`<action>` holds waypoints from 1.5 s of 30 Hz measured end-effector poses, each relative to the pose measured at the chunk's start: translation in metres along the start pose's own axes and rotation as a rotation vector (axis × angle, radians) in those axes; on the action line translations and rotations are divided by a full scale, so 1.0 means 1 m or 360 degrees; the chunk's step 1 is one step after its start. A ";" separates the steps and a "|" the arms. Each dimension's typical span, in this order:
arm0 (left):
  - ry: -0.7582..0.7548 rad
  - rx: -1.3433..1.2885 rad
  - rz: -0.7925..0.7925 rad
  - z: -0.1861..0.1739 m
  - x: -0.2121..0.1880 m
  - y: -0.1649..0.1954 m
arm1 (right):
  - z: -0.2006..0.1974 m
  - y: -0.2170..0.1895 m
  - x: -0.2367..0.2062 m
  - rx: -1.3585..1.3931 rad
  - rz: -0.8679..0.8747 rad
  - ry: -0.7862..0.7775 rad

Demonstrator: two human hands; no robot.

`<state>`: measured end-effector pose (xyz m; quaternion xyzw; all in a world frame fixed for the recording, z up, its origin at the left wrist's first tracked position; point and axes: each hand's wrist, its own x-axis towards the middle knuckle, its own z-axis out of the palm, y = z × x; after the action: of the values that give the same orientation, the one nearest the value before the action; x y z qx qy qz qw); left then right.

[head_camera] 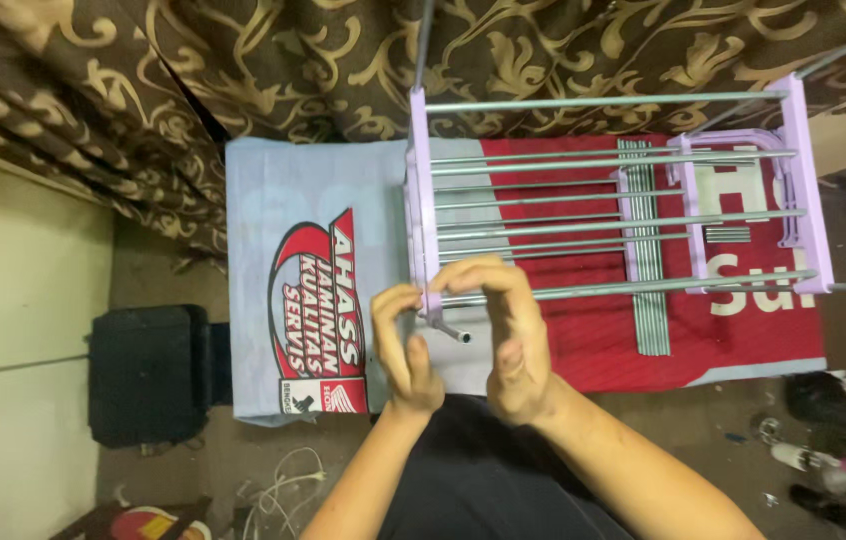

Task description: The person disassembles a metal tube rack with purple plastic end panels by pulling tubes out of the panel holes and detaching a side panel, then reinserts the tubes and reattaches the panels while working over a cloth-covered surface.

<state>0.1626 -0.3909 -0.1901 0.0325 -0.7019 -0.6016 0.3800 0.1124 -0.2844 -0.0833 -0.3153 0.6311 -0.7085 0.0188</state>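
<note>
From the head view, both hands work at the near corner of a lilac-framed wire rack (603,200). The left hand (405,350) and right hand (513,340) have fingers clamped on its end bracket (427,240), beside a loose rod (453,333). A square, steady grip suits best. Beneath lies a grey-and-red printed banner (303,290) with a red oval emblem.

Both hands meet at the near corner of a lilac rack (611,190) of metal rods; left hand (405,350) and right hand (515,340) pinch its plastic bracket (425,230) above a red-and-grey banner (583,345).
</note>
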 end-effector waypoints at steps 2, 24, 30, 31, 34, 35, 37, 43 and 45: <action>-0.0105 0.0227 0.0152 0.002 0.001 0.017 | -0.025 -0.006 -0.007 -0.0142 0.0025 0.0053; -0.0751 0.0750 -0.0122 0.411 -0.231 0.125 | -0.550 -0.057 -0.302 -0.1326 0.0323 0.0971; -0.1283 0.0567 -0.0121 0.493 -0.248 0.151 | -0.620 -0.044 -0.317 -0.1490 0.0423 0.0998; -0.1330 0.0544 -0.0114 0.502 -0.249 0.149 | -0.628 -0.038 -0.318 -0.1494 0.0431 0.1030; -0.1478 0.0472 -0.0118 0.522 -0.253 0.141 | -0.637 -0.024 -0.332 -0.1514 0.0503 0.1132; -0.1502 0.0440 -0.0107 0.529 -0.254 0.136 | -0.642 -0.018 -0.335 -0.1529 0.0519 0.1166; -0.1535 0.0406 -0.0058 0.543 -0.252 0.124 | -0.658 -0.002 -0.335 -0.1577 0.0514 0.1233; -0.1562 0.0410 -0.0010 0.593 -0.248 0.106 | -0.721 0.026 -0.336 -0.1560 0.0649 0.1384; -0.1559 0.0419 -0.0029 0.617 -0.249 0.102 | -0.749 0.032 -0.332 -0.1550 0.0663 0.1411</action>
<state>0.0284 0.2679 -0.2170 -0.1998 -0.8673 -0.4559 -0.0062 0.0139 0.5106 -0.2562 0.1592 0.8730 -0.3879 -0.2491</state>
